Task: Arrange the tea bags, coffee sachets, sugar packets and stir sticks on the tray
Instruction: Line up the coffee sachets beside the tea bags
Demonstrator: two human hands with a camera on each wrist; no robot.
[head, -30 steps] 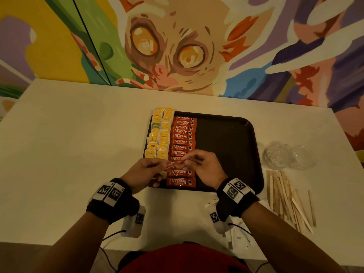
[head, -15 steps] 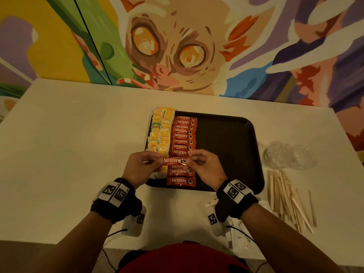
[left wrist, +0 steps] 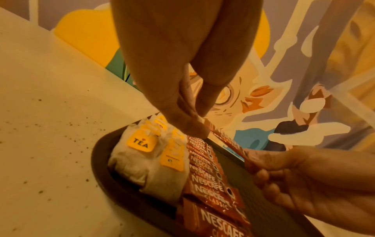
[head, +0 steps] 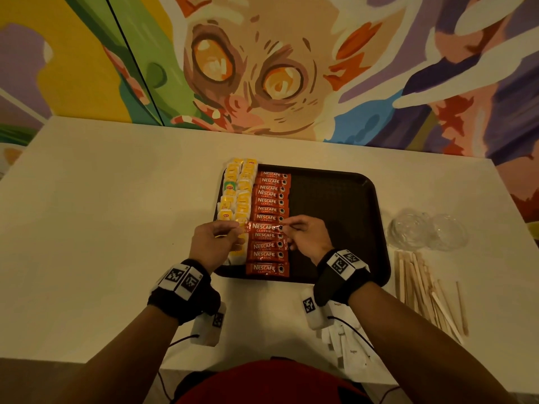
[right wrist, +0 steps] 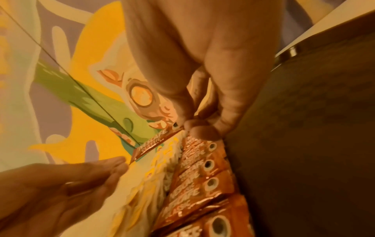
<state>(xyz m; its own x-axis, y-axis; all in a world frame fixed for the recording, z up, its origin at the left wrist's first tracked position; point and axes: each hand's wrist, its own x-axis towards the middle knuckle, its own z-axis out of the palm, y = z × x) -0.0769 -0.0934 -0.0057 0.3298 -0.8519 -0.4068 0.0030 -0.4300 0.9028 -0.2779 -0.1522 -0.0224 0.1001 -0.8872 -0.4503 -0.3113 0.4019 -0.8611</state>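
Note:
A dark tray (head: pixel 335 199) holds two columns of yellow-tagged tea bags (head: pixel 239 188) at its left edge and, beside them, a column of red coffee sachets (head: pixel 271 202). One more coffee sachet (head: pixel 264 227) hangs label up just above that column. My left hand (head: pixel 239 227) pinches its left end and my right hand (head: pixel 287 227) pinches its right end. The left wrist view shows the left thumb and finger closed on the sachet (left wrist: pixel 229 142). In the right wrist view the held sachet (right wrist: pixel 154 144) is pinched at its right tip. Wooden stir sticks (head: pixel 423 290) and white sugar packets (head: pixel 347 345) lie on the table.
Two clear plastic lids (head: pixel 425 231) sit on the white table (head: pixel 116 228) right of the tray, behind the sticks. The tray's right half is bare. A painted wall rises behind the table's far edge. The sugar packets lie near the front edge under my right forearm.
The hands, close together a second ago, have spread apart. The sachet between them now lies flat and label up, slightly farther along the column.

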